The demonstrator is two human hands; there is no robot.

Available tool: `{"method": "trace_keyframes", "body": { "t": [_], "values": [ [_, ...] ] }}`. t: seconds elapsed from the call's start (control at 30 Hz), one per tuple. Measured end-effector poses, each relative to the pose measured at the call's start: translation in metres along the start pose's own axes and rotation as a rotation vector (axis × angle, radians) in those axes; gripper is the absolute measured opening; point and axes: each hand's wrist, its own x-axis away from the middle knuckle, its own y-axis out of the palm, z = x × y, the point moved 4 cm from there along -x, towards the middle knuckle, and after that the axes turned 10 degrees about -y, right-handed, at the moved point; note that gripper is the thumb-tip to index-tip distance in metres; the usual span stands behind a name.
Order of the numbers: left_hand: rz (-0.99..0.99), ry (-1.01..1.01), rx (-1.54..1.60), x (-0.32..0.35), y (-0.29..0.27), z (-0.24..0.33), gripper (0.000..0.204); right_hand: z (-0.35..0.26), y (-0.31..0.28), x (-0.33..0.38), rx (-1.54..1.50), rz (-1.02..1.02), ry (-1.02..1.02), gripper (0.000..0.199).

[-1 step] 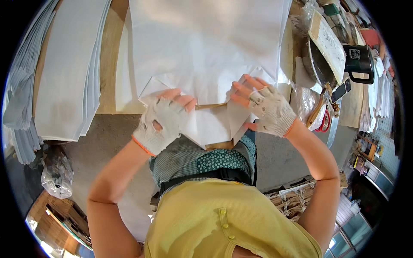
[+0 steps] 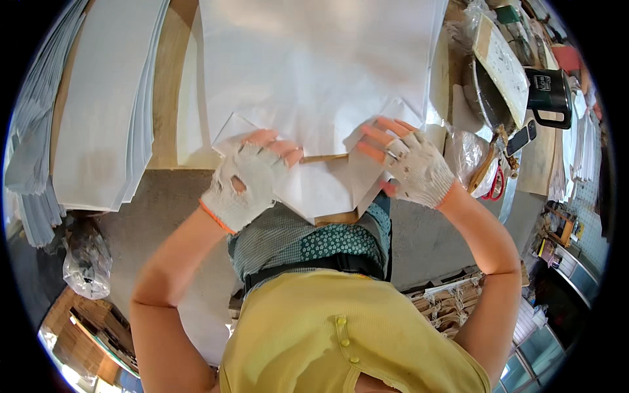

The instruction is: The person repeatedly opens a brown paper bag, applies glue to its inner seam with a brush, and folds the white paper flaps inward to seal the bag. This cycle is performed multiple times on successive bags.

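Observation:
A large white paper piece [image 2: 314,72], apparently a flattened bag, lies on the wooden table in front of me. Its near end is folded into angled flaps, and a middle flap [image 2: 321,190] hangs over the table edge, with brown paper showing along its rims. My left hand [image 2: 252,173], in a worn off-white fingerless glove, rests flat on the left corner fold. On the right corner fold lies my right hand [image 2: 409,157], gloved alike, its fingers spread. Both hands press from above, and the paper under the palms is hidden.
Stacked white paper sheets [image 2: 108,98] lie to the left, overhanging the table edge. On the right stand a metal bowl [image 2: 483,92] and a dark mug [image 2: 549,98], near a phone [image 2: 521,137], red-handled scissors [image 2: 496,183] and clear plastic wrap [image 2: 464,157].
Both hands stay on the corner folds. My right hand has shifted very slightly to the right, and the whole view has moved a little.

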Motion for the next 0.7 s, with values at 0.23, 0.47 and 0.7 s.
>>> {"method": "trace_keyframes", "body": {
  "t": [0.23, 0.47, 0.7],
  "values": [
    [-0.166, 0.084, 0.094, -0.011, -0.034, 0.004, 0.044, -0.002, 0.011, -0.012, -0.477, 0.352, 0.055, 0.019],
    [0.332, -0.132, 0.037, -0.044, 0.001, -0.013, 0.014, 0.027, 0.052, -0.027, -0.348, 0.712, 0.442, 0.017],
    [0.576, -0.33, -0.132, -0.06, 0.014, -0.01, 0.016, 0.032, 0.046, -0.04, -0.097, 0.714, 0.426, 0.021]
  ]
}}
